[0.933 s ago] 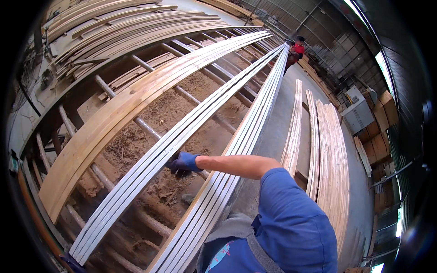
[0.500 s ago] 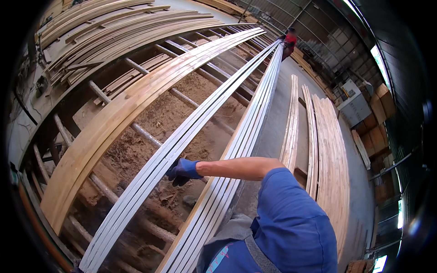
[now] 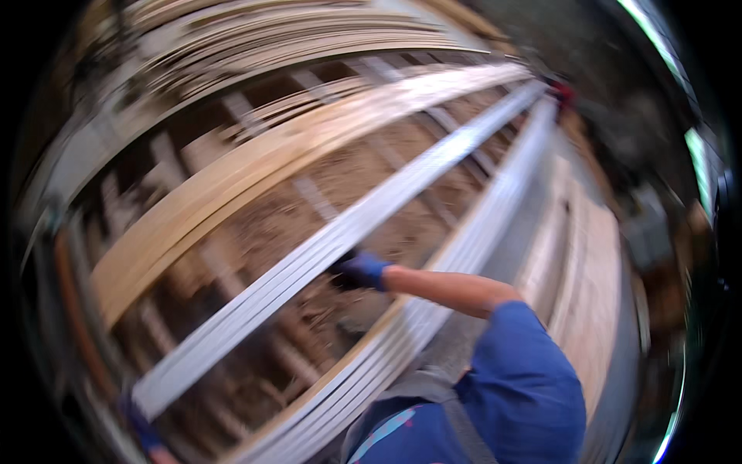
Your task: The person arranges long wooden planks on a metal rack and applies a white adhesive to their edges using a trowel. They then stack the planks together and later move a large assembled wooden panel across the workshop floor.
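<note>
At eight o'clock, your gloved left hand point(image 3: 141, 427) meets the near end of the white strips point(image 3: 270, 298); blur hides whether its fingers close on them. Best keep those ends flush. Near centre, toward six o'clock, your gloved right hand point(image 3: 359, 271) is at the strips' right edge, fingertips hidden, so I can't tell its grip either; supporting from below should limit sag. The strips lie side by side, long, pale and narrow-seamed, running from eight o'clock toward half past one.

Smooth bare-wood planks point(image 3: 263, 166), glossy white-coated strips point(image 3: 332, 240), matt cloth sleeve point(image 3: 525, 379), rough crumbly debris point(image 3: 359, 182)
</note>
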{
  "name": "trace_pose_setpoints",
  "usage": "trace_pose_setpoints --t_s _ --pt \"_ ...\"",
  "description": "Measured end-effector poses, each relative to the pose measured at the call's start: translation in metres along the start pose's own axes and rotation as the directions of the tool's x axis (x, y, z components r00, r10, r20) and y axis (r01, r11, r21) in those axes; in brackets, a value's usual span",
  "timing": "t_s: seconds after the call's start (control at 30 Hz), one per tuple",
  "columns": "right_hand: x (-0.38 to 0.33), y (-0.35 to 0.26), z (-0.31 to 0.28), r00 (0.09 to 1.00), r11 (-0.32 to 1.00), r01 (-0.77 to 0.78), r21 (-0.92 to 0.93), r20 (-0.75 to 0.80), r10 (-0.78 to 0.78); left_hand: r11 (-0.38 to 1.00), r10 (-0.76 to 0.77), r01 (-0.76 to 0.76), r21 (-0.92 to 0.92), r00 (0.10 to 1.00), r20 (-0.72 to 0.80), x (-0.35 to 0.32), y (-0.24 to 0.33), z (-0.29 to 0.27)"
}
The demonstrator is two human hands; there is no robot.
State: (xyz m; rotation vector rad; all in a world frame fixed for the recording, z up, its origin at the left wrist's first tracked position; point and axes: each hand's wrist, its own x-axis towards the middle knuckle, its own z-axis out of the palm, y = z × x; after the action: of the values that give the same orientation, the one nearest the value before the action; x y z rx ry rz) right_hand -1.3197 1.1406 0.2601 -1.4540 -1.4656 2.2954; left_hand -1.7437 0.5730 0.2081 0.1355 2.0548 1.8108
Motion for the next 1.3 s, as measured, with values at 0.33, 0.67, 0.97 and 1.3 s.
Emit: trace_pose_setpoints --t_s 0.33,0.67,0.97,1.3 --pt "0.041 0.067 -0.037 0.869 0.84 0.491 -0.232 0.065 -0.49 0.967 -0.037 0.032 -0.252 0.999 -0.015 -0.034 0.035 0.017" --pt "0.037 0.021 -0.011 0.996 0.902 -0.021 0.432 -0.069 0.056 0.95 0.169 -0.124 0.287 0.976 -0.136 -0.026 0.018 0.017" --pt "0.051 0.007 0.008 0.998 0.711 0.056 0.701 -0.016 -0.062 0.906 0.25 -0.196 0.376 0.963 -0.102 -0.014 0.027 0.026" --pt "0.131 -0.038 0.03 0.97 0.739 0.242 0.629 -0.167 -0.175 0.817 0.243 -0.101 0.568 0.953 -0.18 0.088 0.082 0.08"
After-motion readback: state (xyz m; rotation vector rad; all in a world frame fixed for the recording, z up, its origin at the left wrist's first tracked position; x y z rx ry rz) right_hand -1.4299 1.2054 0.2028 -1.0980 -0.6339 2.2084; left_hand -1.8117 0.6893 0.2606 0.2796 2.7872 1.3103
